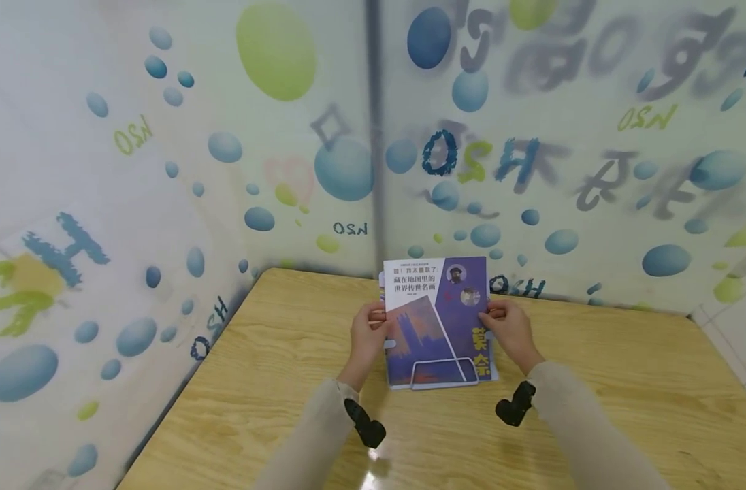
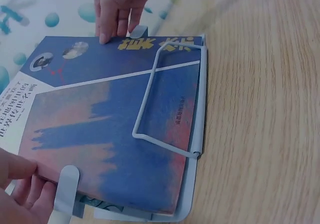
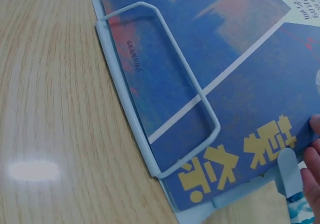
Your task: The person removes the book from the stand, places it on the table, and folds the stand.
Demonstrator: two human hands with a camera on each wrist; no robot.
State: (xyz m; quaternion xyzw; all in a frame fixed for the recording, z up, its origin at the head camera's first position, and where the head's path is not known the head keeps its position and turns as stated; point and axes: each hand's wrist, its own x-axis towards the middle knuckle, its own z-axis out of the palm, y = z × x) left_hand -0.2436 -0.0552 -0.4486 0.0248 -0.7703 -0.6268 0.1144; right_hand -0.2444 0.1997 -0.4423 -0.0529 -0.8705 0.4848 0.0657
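A thin book (image 1: 418,340) with a purple and white cover leans upright on a pale blue book stand (image 2: 186,204). The stand's wire bar (image 1: 443,361) crosses the lower front of the cover, and a side clip (image 2: 67,184) laps over the edge. My left hand (image 1: 368,335) grips the book's left edge, thumb on the front and fingers behind. On the opposite edge my right hand (image 1: 512,332) pinches the book just above the other clip (image 3: 289,171). Most of the stand's back is hidden behind the book.
The stand rests on a light wooden table (image 1: 275,381) near its back edge. Behind it rise pale wall panels (image 1: 312,224) printed with blue and green bubbles. Black straps with small devices (image 1: 367,423) sit on both wrists.
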